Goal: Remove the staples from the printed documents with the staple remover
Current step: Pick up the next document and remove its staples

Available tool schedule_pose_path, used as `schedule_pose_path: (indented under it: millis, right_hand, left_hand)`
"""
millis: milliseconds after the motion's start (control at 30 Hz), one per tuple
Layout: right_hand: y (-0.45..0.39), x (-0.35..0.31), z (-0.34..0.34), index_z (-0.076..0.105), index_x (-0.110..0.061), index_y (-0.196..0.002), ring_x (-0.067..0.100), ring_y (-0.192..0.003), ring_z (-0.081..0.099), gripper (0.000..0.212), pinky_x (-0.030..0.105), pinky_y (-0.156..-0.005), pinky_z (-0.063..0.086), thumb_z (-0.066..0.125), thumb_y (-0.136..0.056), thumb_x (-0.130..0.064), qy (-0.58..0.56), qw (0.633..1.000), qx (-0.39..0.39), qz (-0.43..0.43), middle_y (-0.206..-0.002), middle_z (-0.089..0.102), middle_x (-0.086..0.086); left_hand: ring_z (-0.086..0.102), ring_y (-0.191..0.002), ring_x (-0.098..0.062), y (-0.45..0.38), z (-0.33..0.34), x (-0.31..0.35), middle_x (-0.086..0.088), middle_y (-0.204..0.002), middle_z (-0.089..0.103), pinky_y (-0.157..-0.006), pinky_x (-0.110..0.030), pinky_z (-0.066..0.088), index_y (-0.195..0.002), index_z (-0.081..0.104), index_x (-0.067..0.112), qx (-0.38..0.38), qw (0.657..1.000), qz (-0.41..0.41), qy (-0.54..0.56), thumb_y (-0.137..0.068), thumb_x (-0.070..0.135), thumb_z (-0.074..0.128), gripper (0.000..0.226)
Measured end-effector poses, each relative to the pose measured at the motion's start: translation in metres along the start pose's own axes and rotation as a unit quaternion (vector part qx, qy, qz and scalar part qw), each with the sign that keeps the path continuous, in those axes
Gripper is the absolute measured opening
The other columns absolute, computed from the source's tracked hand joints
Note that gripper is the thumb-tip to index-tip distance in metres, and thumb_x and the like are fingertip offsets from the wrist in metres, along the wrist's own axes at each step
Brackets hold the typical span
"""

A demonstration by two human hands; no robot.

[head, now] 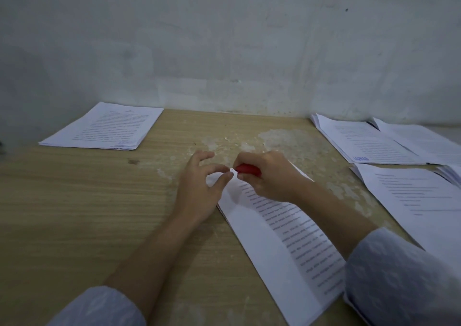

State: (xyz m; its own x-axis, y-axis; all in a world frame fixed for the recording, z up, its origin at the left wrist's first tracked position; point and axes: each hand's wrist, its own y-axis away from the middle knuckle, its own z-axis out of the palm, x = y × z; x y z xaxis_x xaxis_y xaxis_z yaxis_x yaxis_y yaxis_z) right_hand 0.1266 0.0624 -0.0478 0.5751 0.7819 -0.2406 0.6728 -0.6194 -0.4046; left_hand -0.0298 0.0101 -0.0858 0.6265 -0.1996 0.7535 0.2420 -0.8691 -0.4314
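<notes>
Head view, right hand [268,176] gripping red staple remover [248,170] — left hand [199,186] pinching, staple unclear

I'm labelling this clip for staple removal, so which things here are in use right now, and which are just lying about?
In use:
- red staple remover, gripped by the right hand
- document under the hands
- left hand, fingertips pinching at the remover's tip

Lying about:
- paper stack far left
- papers on the right
</notes>
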Motion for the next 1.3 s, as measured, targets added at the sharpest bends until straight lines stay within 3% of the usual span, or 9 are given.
schedule_pose_path:
  millis: [267,333,433,600,800,1000,1167,1300]
  right_hand:
    - [0.004,-0.01,-0.001,0.062,-0.015,-0.098,0.015,-0.063,0.051,0.011,0.021,-0.053,0.036,0.059,-0.087,-0.018,0.014,1.0,-0.007,-0.011,-0.077,0.066,-0.001]
    - [0.006,-0.011,0.0,0.06,-0.018,-0.107,0.017,-0.067,0.055,0.019,0.025,-0.059,0.039,0.059,-0.088,-0.022,0.018,1.0,-0.002,-0.005,-0.082,0.067,-0.001]
    - [0.007,-0.011,0.003,0.036,-0.022,-0.134,0.024,-0.082,0.06,0.047,0.029,-0.068,0.041,0.053,-0.091,-0.033,0.091,0.994,-0.033,0.042,-0.095,0.067,0.003]
    - [0.014,-0.002,0.015,0.036,-0.019,-0.13,0.03,-0.112,0.047,0.045,0.041,-0.09,0.037,0.035,-0.095,-0.048,0.233,0.961,-0.121,0.081,-0.125,0.052,0.009]
    - [0.022,-0.008,0.017,0.036,-0.019,-0.131,0.031,-0.114,0.039,0.049,0.044,-0.091,0.033,0.034,-0.093,-0.05,0.235,0.951,-0.179,0.096,-0.127,0.04,0.011]
    - [0.012,-0.031,-0.001,0.032,-0.018,-0.137,0.031,-0.125,0.033,0.053,0.05,-0.1,0.032,0.045,-0.091,-0.041,0.198,0.953,-0.205,0.106,-0.138,0.036,0.011]
    - [-0.001,-0.081,0.009,0.035,-0.02,-0.137,0.028,-0.125,0.035,0.051,0.045,-0.099,0.036,0.05,-0.091,-0.034,0.098,0.976,-0.186,0.06,-0.136,0.039,0.01]
    - [-0.005,-0.118,0.039,0.035,-0.022,-0.136,0.027,-0.124,0.036,0.05,0.044,-0.1,0.034,0.05,-0.09,-0.033,0.066,0.981,-0.178,0.034,-0.135,0.039,0.008]
  left_hand:
    - [0.034,-0.132,-0.01,0.0,0.003,0.001,0.013,-0.116,0.047,-0.1,-0.022,0.025,-0.08,0.066,0.023,-0.013,0.998,-0.036,0.056,-0.083,0.021,0.067,0.004]
    - [0.032,-0.133,-0.009,-0.001,0.002,0.0,0.013,-0.116,0.047,-0.1,-0.022,0.024,-0.08,0.067,0.022,-0.012,0.997,-0.039,0.063,-0.083,0.02,0.067,0.004]
    - [0.029,-0.134,-0.007,-0.003,0.003,-0.003,0.01,-0.115,0.049,-0.098,-0.019,0.021,-0.079,0.067,0.02,-0.009,0.997,-0.038,0.059,-0.083,0.019,0.067,0.004]
    - [0.029,-0.126,-0.001,-0.003,0.004,-0.011,0.005,-0.111,0.05,-0.096,-0.016,0.022,-0.078,0.065,0.02,-0.002,0.999,-0.017,0.047,-0.083,0.017,0.067,0.006]
    - [0.037,-0.113,0.008,-0.002,-0.004,-0.013,0.004,-0.105,0.056,-0.095,-0.017,0.03,-0.085,0.071,0.01,-0.002,0.998,0.052,0.028,-0.083,0.015,0.067,0.007]
    - [0.053,-0.109,-0.007,0.006,-0.045,-0.009,0.004,-0.091,0.066,-0.086,0.001,0.031,-0.082,0.071,0.008,-0.023,0.988,0.149,-0.032,-0.081,0.01,0.069,0.004]
    - [0.056,-0.107,-0.003,0.025,-0.101,-0.027,0.007,-0.089,0.072,-0.091,-0.012,0.037,-0.081,0.073,0.014,-0.078,0.966,0.214,-0.121,-0.08,0.024,0.068,0.011]
    - [0.056,-0.105,-0.001,0.045,-0.143,-0.044,0.011,-0.086,0.071,-0.087,-0.021,0.044,-0.079,0.073,0.018,-0.087,0.962,0.209,-0.155,-0.081,0.038,0.055,0.027]
